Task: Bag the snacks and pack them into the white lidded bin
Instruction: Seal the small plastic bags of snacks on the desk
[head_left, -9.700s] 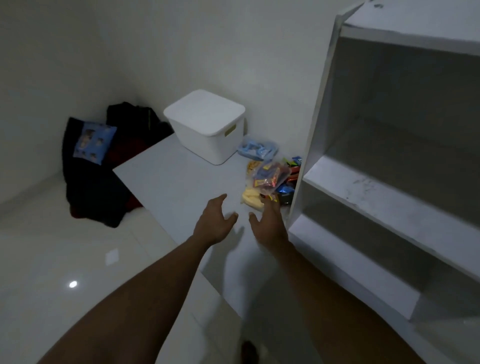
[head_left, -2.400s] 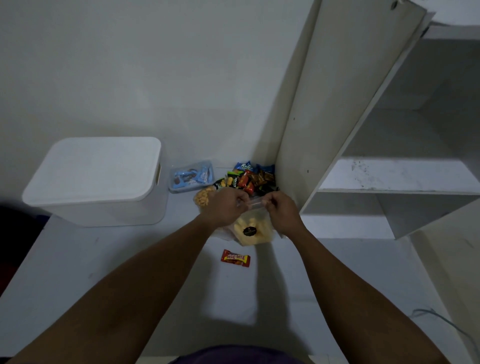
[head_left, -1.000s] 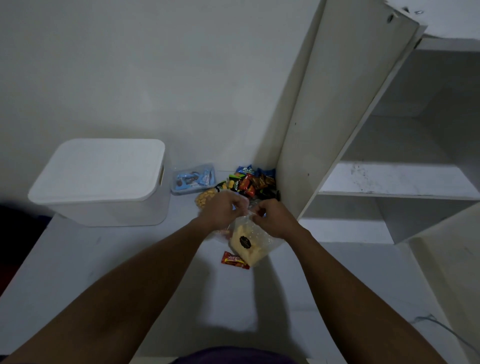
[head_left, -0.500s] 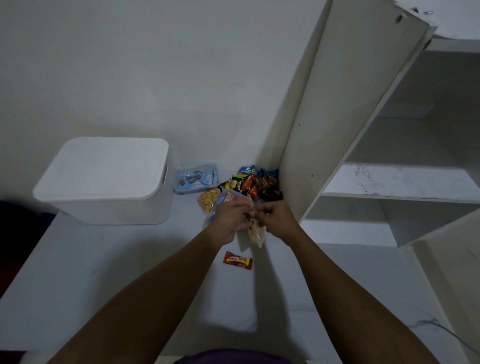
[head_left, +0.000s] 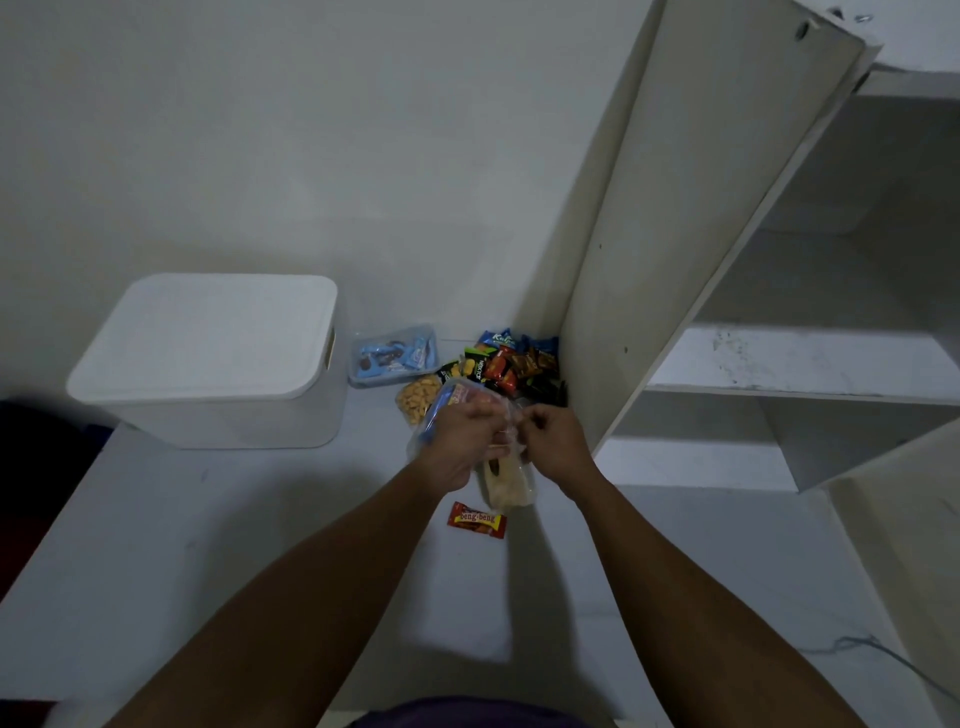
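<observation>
Clear plastic bag (head_left: 506, 480) of pale yellow snacks, which hung between my left hand (head_left: 460, 439) and right hand (head_left: 553, 441); both pinched its top edge with curled fingers (the mouth itself was hidden). A red wrapper (head_left: 477, 519) lay on the table (head_left: 208, 545) just beside it. The white lidded bin (head_left: 218, 358) stood closed to the left, with loose snacks (head_left: 511, 364) piled beyond my hands.

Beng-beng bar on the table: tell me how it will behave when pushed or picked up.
The beng-beng bar is small and lies flat, so it is probably light and unlikely to roll. Its glossy wrapper on the smooth white table would likely slide under a push. The crimped ends look thin, so probably floppy to pinch.
</observation>
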